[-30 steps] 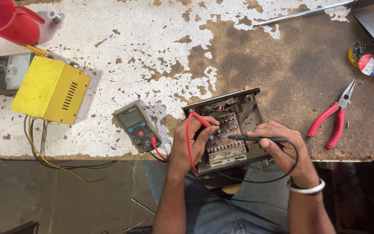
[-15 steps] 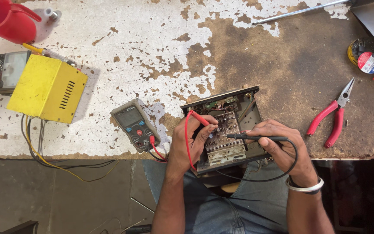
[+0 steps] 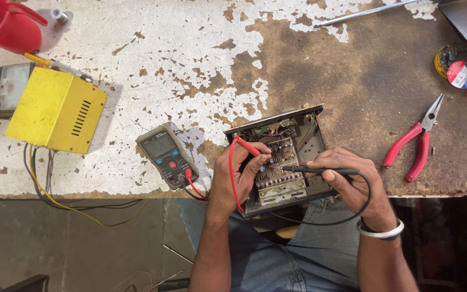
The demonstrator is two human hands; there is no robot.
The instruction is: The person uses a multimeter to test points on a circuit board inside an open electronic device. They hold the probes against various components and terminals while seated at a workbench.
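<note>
Both probes down on the open circuit board [image 3: 278,165].
Left hand [image 3: 237,176] pinches the red probe [image 3: 248,146]; right hand [image 3: 349,178] grips the black probe [image 3: 320,170], multimeter [image 3: 167,154] just beside.

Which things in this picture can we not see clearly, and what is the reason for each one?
All in the head view:
- Tips of the red probe and black probe: too small against the circuit board to see which points they touch.
- Multimeter screen: reading too small.
- Red jug: cut off by the top edge.
- Front of the open metal case: hidden by the left hand and right hand.
</note>
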